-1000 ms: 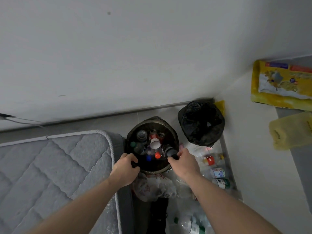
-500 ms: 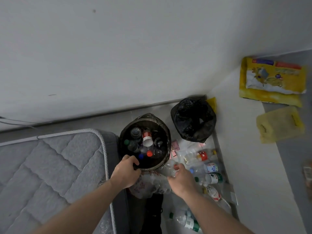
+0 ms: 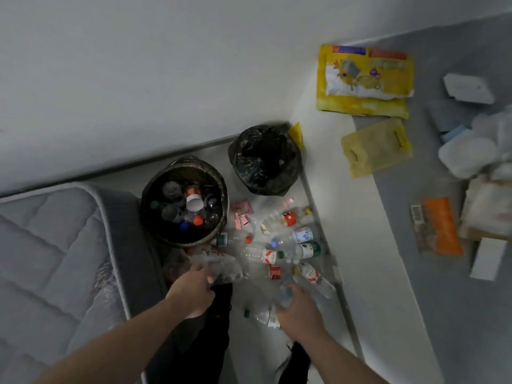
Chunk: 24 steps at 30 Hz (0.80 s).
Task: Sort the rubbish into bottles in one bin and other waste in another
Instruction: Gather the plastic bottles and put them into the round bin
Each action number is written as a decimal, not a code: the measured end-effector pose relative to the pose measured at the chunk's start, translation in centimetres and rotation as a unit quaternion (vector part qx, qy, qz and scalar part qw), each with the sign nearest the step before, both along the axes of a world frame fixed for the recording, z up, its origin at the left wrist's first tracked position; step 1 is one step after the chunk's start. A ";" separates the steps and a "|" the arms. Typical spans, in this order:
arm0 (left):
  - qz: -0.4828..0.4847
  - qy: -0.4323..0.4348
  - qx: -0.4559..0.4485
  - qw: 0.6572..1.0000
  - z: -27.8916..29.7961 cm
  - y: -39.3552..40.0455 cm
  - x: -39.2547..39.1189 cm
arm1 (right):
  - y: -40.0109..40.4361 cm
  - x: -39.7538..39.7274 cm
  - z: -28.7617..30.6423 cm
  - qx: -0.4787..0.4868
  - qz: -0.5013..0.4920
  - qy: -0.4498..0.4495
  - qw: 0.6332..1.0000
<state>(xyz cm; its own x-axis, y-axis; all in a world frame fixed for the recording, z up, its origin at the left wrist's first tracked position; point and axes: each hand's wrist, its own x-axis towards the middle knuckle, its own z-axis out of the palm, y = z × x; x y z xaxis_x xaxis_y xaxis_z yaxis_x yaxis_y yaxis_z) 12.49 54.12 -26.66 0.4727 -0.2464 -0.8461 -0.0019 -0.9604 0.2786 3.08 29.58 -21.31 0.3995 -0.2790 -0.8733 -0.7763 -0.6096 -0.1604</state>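
Note:
A round bin (image 3: 151, 187) lined with a dark bag holds several plastic bottles. To its right stands a second bin (image 3: 266, 159) lined with a black bag. Loose clear bottles (image 3: 279, 245) and pink scraps (image 3: 241, 214) lie on the floor in front of both. My left hand (image 3: 194, 293) is below the bottle bin, fingers curled on a crumpled clear plastic bag (image 3: 219, 268). My right hand (image 3: 300, 311) grips a clear bottle (image 3: 285, 295) low in the pile. Another bottle (image 3: 261, 315) with a green cap lies just left of that hand.
A grey quilted mattress (image 3: 55, 245) fills the left. On the right, beyond a white ledge (image 3: 346, 217), lie a yellow package (image 3: 365, 81), a yellow bag (image 3: 376, 148), an orange packet (image 3: 440, 225) and white containers (image 3: 468, 159). A wall rises behind the bins.
Both hands have left the bottle bin's rim and drawn back toward me. The left is now at the plastic bag, the right on a bottle in the floor pile. The view turned right.

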 end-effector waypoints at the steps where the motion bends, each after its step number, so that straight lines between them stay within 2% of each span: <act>1: -0.004 0.000 0.006 1.000 0.2 -0.8 -0.6 | -1.2 -1.1 -0.2 0.002 -0.007 0.003 1.000; 6: 0.003 -0.006 0.019 1.000 0.7 -4.9 -3.9 | -7.5 -6.0 -1.3 0.003 -0.007 -0.020 1.000; 10: 0.053 -0.037 0.021 0.998 2.0 -9.3 -8.2 | -11.5 -10.1 -0.3 -0.028 0.032 -0.036 0.998; 15: 0.126 -0.037 0.004 0.991 3.0 -13.9 -15.3 | -13.9 -15.5 0.5 -0.032 0.065 0.005 0.997; 19: 0.060 -0.020 -0.002 0.998 2.9 -14.6 -20.2 | -13.9 -18.6 -0.5 -0.022 0.064 0.014 0.998; 24: -0.018 0.015 0.006 1.000 0.4 -12.3 -21.8 | -11.6 -20.5 -3.7 -0.016 0.048 0.016 0.999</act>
<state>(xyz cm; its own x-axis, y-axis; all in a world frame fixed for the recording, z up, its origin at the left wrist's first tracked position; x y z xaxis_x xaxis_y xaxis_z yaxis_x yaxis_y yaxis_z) -9.33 41.83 -26.21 0.4378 -0.2526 -0.8628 -0.0290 -0.9632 0.2673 -17.44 17.98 -25.01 0.3980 -0.2687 -0.8771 -0.7180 -0.6863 -0.1156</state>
